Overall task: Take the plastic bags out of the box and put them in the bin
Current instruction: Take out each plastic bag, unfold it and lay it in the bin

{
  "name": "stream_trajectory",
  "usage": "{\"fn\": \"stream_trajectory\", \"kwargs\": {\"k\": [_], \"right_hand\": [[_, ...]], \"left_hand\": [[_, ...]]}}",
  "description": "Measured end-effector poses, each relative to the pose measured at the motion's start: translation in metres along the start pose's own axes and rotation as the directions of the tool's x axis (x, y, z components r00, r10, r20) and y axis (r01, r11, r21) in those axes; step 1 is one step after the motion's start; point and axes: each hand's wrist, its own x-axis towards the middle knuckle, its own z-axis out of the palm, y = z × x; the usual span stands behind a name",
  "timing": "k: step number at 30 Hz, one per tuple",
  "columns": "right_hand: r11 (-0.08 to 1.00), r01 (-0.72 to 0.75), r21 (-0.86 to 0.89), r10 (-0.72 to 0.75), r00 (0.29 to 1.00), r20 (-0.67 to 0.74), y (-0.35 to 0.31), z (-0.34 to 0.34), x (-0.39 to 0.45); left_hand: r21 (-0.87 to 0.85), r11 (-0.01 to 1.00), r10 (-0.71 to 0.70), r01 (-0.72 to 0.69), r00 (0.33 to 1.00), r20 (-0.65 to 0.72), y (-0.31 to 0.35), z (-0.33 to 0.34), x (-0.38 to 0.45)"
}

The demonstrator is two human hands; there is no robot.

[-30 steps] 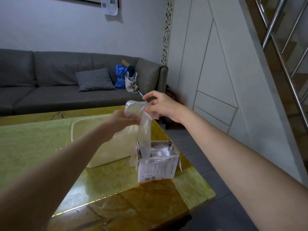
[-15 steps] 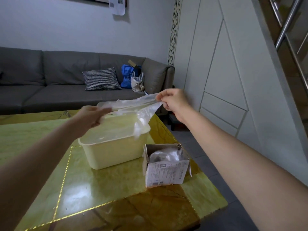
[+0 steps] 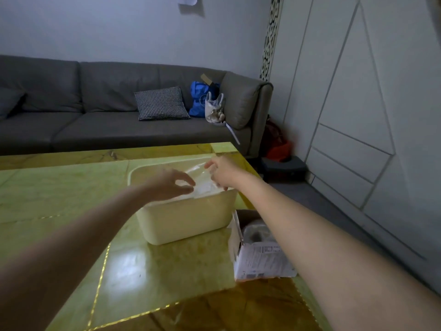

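Frame centre: clear bag (image 3: 200,181) lies in bin (image 3: 186,218) on table (image 3: 59,187). Left hand (image 3: 170,185) and right hand (image 3: 220,172) over it, fingers spread, gripping nothing. Box (image 3: 260,256) lower right, more bags inside. Film likely light, limp, slippery; pinch at edge.

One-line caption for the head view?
Both hands, left hand and right hand, lower a clear plastic bag into the cream bin.

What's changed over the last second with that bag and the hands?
The plastic bag, pulled up out of the box a second ago and then stretched between both hands, has gone down into the bin. The left hand and right hand have loosened, fingers spread over the bag. Box, bin and table have not moved.
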Motion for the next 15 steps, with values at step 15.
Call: {"fn": "stream_trajectory", "kwargs": {"k": [15], "right_hand": [[0.899,0.176,-0.400,-0.211,0.976,-0.045,0.010,-0.018,-0.022]], "left_hand": [[-0.035,0.989,0.128,-0.144,0.948,-0.290,0.049,0.031,0.012]]}}
